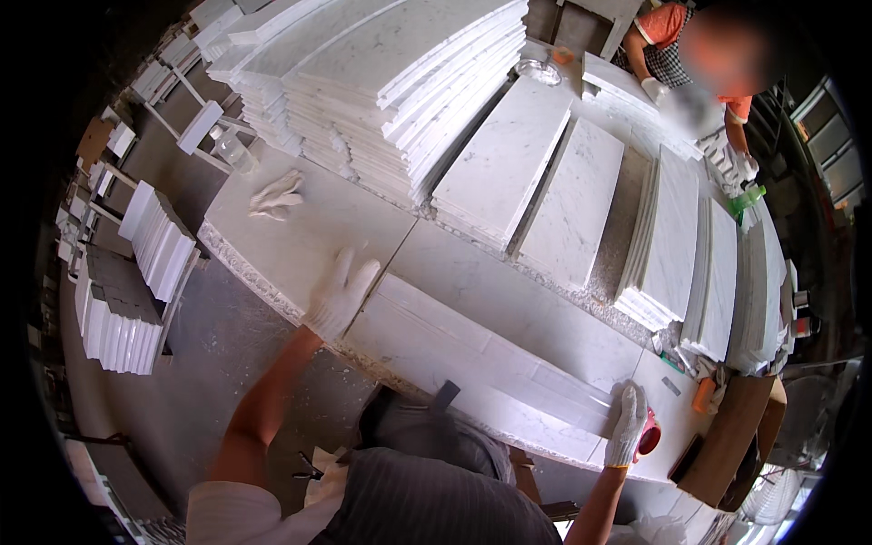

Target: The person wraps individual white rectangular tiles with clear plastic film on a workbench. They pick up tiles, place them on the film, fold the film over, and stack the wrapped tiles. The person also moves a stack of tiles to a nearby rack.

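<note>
A long pale strip of marble [454, 375] lies along the near side of the worktable. My left hand [340, 298], in a white knit glove, is at its left end with fingers stretched out and apart, slightly blurred. Gloved too, my right hand [626, 429] is at the strip's right end, closed on a roll of tape [649, 437] with a red core. What looks like clear tape [554, 377] runs along the marble toward that roll. The glove partly hides the roll.
Tall stacks of white marble slabs [400, 82] stand at the back. Smaller piles [661, 236] line the right. Spare gloves [276, 195] and a clear bottle [232, 150] sit at the left. A cardboard box [729, 442] stands at the right; a co-worker [656, 36] is at the far right.
</note>
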`<state>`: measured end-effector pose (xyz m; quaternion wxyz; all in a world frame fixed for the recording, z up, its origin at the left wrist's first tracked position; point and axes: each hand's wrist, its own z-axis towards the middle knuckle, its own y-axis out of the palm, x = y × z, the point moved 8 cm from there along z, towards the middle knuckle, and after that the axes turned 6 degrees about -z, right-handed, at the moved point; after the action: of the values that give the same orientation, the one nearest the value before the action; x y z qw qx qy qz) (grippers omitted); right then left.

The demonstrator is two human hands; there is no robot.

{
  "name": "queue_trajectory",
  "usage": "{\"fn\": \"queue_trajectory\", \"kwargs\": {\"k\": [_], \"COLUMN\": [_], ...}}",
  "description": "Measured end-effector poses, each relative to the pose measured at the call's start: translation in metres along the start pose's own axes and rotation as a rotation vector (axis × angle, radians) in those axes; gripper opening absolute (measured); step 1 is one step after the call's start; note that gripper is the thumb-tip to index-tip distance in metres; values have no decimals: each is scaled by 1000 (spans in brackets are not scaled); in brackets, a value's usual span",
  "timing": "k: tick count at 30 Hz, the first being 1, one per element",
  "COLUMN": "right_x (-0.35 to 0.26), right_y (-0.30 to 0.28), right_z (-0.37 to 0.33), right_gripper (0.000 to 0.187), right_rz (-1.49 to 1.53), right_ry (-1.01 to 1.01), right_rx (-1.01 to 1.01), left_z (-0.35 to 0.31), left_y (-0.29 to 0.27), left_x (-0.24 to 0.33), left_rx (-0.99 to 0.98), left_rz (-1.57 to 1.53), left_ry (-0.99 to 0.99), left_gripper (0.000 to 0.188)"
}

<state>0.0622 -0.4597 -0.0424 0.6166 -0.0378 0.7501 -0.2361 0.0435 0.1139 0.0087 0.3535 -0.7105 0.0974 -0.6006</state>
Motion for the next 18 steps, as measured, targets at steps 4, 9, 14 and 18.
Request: {"fn": "queue_trajectory", "kwargs": {"k": [4,9,14,18], "right_x": [-2,20,26,11], "right_y": [-1,-9,-8,-1], "right_z": [2,4,4,-1], "right_gripper": [36,38,41,36], "right_rz": [-199,-173,-132,-67], "right_ry": [-24,-24,19,104], "right_rx": [63,34,15,-14], "left_z": [-28,-34,35,26], "left_y": [52,140,66,40], "left_x": [123,120,59,-14], "left_rx": [-6,-284,-163,-155], "left_rz": [297,554,715,17], "left_ry": [576,692,269,-6], "left_gripper": [52,50,49,55]}}
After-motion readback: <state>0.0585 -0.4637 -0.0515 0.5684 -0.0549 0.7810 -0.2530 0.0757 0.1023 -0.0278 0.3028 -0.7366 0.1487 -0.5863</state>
